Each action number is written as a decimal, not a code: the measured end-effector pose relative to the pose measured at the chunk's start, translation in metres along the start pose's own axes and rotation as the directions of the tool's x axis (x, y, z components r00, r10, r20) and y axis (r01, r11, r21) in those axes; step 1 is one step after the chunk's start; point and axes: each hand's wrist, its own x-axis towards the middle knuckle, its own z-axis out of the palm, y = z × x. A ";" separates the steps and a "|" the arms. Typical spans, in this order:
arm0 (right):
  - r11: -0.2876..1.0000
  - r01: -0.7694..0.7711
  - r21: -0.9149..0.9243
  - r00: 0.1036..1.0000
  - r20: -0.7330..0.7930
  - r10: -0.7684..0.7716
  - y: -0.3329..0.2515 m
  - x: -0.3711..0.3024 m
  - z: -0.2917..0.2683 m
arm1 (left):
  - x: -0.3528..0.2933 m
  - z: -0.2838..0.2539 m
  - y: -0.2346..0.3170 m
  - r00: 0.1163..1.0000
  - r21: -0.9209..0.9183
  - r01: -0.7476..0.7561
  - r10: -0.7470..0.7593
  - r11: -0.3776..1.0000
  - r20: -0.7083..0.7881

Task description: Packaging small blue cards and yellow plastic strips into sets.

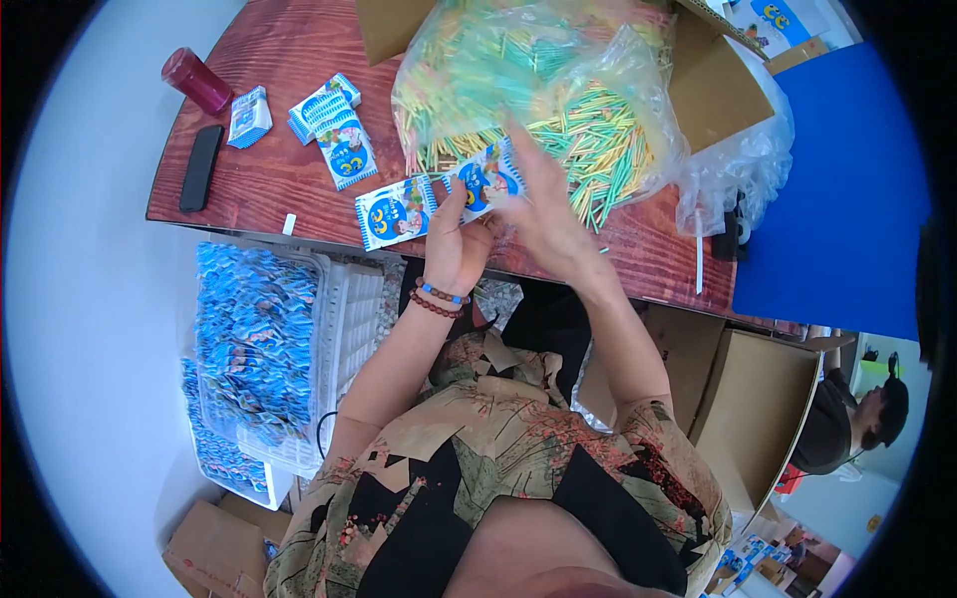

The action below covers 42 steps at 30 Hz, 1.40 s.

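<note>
One packet (486, 181) gripped by left hand (459, 249); right hand (550, 221) alongside, blurred; hold unclear

The right hand (548, 214) is appearing blurred, and its fingertips are losing their outline against the sticks (603, 140). Some fingers of the left hand (459, 249) are hiding under the blue-and-white packet (485, 182). The upper edge is cutting off the cardboard box (723, 95) and the clear bag (469, 70), whose folds are veiling many sticks. The upper basket (299, 455) is covering part of the lower tray (271, 488). Small objects (743, 565) at lower right are looking too tiny for identifying.
</note>
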 end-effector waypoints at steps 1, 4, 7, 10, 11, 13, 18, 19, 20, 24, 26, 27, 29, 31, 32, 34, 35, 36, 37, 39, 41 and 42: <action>0.978 0.097 -0.186 0.995 0.015 -0.096 0.003 0.001 0.008 | 0.000 0.002 -0.001 0.999 -0.034 0.027 -0.026 0.999 0.032; 0.992 0.115 -0.060 0.993 -0.024 -0.117 0.009 0.008 0.009 | 0.003 -0.009 0.004 0.996 -0.019 -0.088 0.088 0.996 -0.025; 0.977 -0.059 0.207 0.998 -0.008 0.062 0.014 0.006 0.009 | 0.000 -0.016 0.011 0.986 0.006 -0.164 0.164 0.986 0.031; 0.914 -0.174 0.367 0.982 -0.009 0.190 0.008 0.014 0.034 | 0.002 -0.013 0.006 0.974 0.023 -0.228 0.228 0.973 -0.009; 0.911 -0.170 0.376 0.984 0.007 0.181 0.007 0.021 0.037 | -0.004 -0.007 0.010 0.976 0.037 -0.216 0.217 0.976 -0.020; 0.892 -0.216 0.398 0.976 0.073 0.204 0.004 0.044 0.038 | -0.004 -0.009 0.027 0.939 0.166 -0.324 0.337 0.931 -0.061; 0.948 0.022 0.319 0.995 0.089 -0.053 0.011 0.120 0.066 | -0.008 -0.029 0.108 0.603 0.592 -0.615 0.795 0.521 -0.073; 0.964 0.009 0.264 0.967 0.244 -0.076 0.013 0.136 0.078 | -0.010 -0.037 0.119 0.600 0.595 -0.617 0.797 0.515 -0.068; 0.977 0.006 0.213 0.911 0.401 -0.093 0.013 0.148 0.096 | -0.013 -0.048 0.130 0.570 0.671 -0.583 0.819 0.458 -0.065; 0.994 0.114 -0.008 0.886 0.453 -0.098 0.005 0.170 0.140 | -0.012 -0.072 0.136 0.575 0.861 -0.445 0.816 0.247 0.063; 0.995 0.068 -0.070 0.794 0.607 -0.011 0.006 0.177 0.154 | -0.010 -0.085 0.134 0.585 0.918 -0.376 0.801 0.127 0.129; 0.951 0.255 -0.176 0.844 0.520 -0.130 0.016 0.180 0.164 | -0.009 -0.089 0.133 0.616 0.942 -0.322 0.776 0.095 0.133; 0.940 0.315 -0.133 0.888 0.391 -0.242 0.032 0.177 0.170 | -0.014 -0.095 0.129 0.655 0.965 -0.254 0.746 0.071 0.118; 0.888 0.436 -0.145 0.894 0.181 -0.409 0.037 0.171 0.164 | -0.025 -0.080 0.126 0.694 0.952 -0.081 0.669 -0.297 0.267; 0.891 0.429 -0.148 0.897 0.187 -0.400 0.035 0.163 0.155 | -0.030 -0.078 0.125 0.713 0.934 -0.068 0.638 -0.351 0.292; 0.941 0.312 -0.134 0.940 0.187 -0.285 0.033 0.137 0.133 | -0.032 -0.077 0.119 0.722 0.887 0.003 0.615 -0.462 0.318; 0.941 0.304 -0.147 0.943 0.188 -0.275 0.035 0.121 0.118 | -0.029 -0.075 0.114 0.730 0.816 0.056 0.581 -0.575 0.360; 0.967 0.153 -0.204 0.960 0.262 -0.097 0.032 0.102 0.108 | -0.029 -0.077 0.115 0.728 0.812 0.070 0.587 -0.579 0.355; 0.960 0.003 -0.279 0.944 0.318 0.089 0.029 0.085 0.099 | -0.027 -0.078 0.113 0.731 0.817 0.067 0.586 -0.573 0.351; 0.935 -0.073 -0.348 0.940 0.288 0.181 0.021 0.054 0.095 | -0.024 -0.079 0.110 0.716 0.840 0.065 0.611 -0.538 0.337; 0.911 -0.117 -0.396 0.965 0.170 0.198 0.029 0.035 0.102 | -0.018 -0.081 0.102 0.704 0.855 0.039 0.621 -0.516 0.343; 0.909 -0.127 -0.396 0.966 0.160 0.204 0.037 0.032 0.100 | -0.017 -0.080 0.098 0.688 0.869 0.014 0.636 -0.494 0.350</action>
